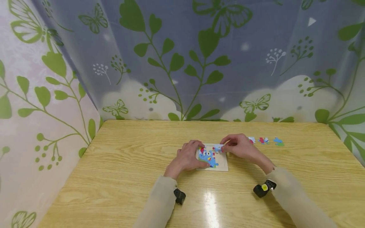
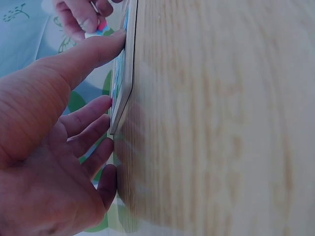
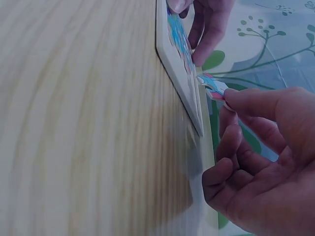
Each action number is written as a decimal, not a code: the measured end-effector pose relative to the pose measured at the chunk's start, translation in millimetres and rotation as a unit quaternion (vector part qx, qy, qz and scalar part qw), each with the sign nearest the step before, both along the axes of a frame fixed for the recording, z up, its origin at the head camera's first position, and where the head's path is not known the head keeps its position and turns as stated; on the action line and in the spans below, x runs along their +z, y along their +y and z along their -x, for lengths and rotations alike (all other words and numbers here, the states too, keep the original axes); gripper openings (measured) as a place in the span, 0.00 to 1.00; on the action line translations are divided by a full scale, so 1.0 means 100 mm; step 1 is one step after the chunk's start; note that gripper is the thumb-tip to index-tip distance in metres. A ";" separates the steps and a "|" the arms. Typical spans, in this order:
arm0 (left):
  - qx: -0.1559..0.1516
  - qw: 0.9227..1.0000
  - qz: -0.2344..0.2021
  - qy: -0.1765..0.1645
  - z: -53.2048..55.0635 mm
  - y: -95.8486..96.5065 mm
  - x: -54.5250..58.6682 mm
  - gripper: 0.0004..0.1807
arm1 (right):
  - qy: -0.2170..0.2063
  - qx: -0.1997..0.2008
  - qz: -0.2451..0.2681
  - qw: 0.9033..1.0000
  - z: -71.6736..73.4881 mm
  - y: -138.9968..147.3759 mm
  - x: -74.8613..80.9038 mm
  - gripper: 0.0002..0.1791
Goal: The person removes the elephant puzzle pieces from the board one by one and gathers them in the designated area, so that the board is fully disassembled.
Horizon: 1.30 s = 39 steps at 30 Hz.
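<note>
A square puzzle board with a pale frame lies on the table, its left part filled with a blue cartoon figure. My left hand holds the board at its left side, the thumb on the top face and the fingers curved along the edge. Between thumb and index finger, my right hand pinches a jigsaw piece in blue, white and red. That piece is over the board's upper right part, tilted in the right wrist view. The other right fingers are curled beneath.
Several loose jigsaw pieces lie in a row right of the board, among them a red and white one and a blue and green one. The wooden table ends at a leaf-patterned curtain.
</note>
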<state>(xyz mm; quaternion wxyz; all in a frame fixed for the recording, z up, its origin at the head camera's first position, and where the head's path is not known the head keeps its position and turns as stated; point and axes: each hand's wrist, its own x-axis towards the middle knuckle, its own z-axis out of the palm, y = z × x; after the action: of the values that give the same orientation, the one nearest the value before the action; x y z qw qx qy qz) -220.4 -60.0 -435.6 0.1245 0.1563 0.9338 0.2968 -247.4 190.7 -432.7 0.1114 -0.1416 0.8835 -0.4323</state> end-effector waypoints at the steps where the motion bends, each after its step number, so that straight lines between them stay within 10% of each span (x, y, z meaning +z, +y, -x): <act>1: 0.000 1.000 0.000 0.000 0.00 0.00 0.00 0.39 | 0.001 0.001 0.000 1.000 -0.01 0.03 0.00 0.09; 39: -0.001 1.000 -0.008 0.004 -0.02 -0.01 0.00 0.38 | 0.001 -0.039 -0.024 0.999 -0.25 0.92 0.02 0.15</act>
<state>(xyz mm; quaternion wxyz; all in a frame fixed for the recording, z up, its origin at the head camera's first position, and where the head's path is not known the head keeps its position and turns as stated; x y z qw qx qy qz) -218.1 -60.9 -435.5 0.1199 0.1591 0.9316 0.3041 -222.1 282.9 -430.8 0.0973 -0.1047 0.8986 -0.4148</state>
